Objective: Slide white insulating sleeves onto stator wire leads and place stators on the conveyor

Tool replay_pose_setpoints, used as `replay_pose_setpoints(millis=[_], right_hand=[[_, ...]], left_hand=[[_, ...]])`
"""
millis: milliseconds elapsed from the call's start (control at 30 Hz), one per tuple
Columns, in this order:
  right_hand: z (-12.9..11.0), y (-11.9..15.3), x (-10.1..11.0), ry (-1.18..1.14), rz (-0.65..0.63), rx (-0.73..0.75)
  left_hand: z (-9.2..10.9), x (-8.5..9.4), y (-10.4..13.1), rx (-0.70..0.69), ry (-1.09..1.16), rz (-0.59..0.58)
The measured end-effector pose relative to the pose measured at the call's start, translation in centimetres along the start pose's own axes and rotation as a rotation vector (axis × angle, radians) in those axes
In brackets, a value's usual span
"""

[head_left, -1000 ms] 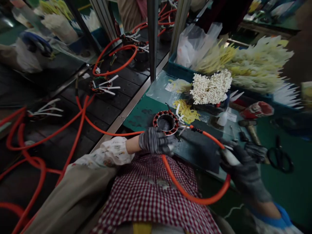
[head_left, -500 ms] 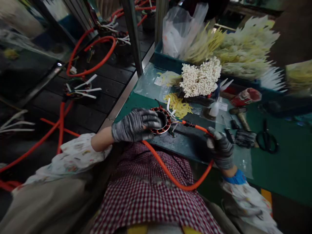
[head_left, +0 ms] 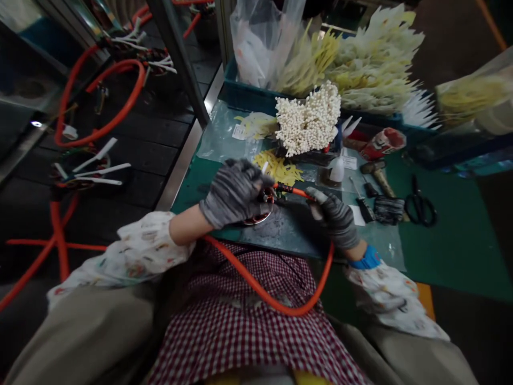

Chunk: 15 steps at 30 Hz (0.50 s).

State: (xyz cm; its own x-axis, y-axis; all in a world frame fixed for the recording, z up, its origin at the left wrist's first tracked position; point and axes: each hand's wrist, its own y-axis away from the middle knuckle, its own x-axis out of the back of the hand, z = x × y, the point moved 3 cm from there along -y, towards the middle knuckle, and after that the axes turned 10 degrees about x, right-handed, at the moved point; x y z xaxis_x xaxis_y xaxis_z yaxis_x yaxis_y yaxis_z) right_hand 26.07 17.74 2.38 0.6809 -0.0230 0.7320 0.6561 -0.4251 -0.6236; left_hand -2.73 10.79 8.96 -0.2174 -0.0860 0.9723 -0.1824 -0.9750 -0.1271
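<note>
A ring-shaped motor stator (head_left: 258,218) with copper windings lies on the dark mat at the table's front edge, mostly hidden under my left hand (head_left: 234,195). The gloved fingers of that hand are curled at the wires by the stator; their tips are partly hidden. One white sleeve (head_left: 265,167) pokes out behind them. From the wires runs an orange cable (head_left: 298,191) with a black-wrapped end. My right hand (head_left: 336,218), also gloved, is closed round this cable to the right of the stator. Below, the cable loops down across the checked apron.
Yellow sleeve pieces (head_left: 278,167) and a bundle of white tubes (head_left: 308,120) lie behind the stator. To the right are a hammer (head_left: 382,176), a screwdriver (head_left: 364,206) and black scissors (head_left: 419,203). Blue bins (head_left: 244,88) stand at the back. More cabled stators (head_left: 86,171) sit at left.
My left hand has shifted from the stator's ring over to its wires, now covering most of it. My right hand still grips the cable, nearer the stator. The view has swung right.
</note>
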Motion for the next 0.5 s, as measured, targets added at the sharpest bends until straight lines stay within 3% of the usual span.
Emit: replay_pose_setpoints(millis=[67, 167, 333, 433, 500], right_hand=[[0.1, 0.6, -0.9, 0.018, -0.002, -0.031], [0.5, 1.0, -1.5, 0.053, 0.011, -0.082], [0.7, -0.1, -1.3, 0.047, 0.11, -0.084], [-1.6, 0.4, -1.3, 0.008, 0.203, -0.046], [-4.0, 1.6, -2.0, -0.107, 0.199, -0.059]], left_hand=[[-0.6, 0.1, -2.4, 0.058, 0.064, -0.056], [-1.5, -1.4, -4.5, 0.012, 0.23, -0.21], [-3.1, -2.5, -4.4, -0.026, 0.661, -0.259], [-3.4, -2.4, -3.9, -0.001, 0.66, -0.221], [-3.3, -2.5, -3.7, 0.019, 0.611, -0.184]])
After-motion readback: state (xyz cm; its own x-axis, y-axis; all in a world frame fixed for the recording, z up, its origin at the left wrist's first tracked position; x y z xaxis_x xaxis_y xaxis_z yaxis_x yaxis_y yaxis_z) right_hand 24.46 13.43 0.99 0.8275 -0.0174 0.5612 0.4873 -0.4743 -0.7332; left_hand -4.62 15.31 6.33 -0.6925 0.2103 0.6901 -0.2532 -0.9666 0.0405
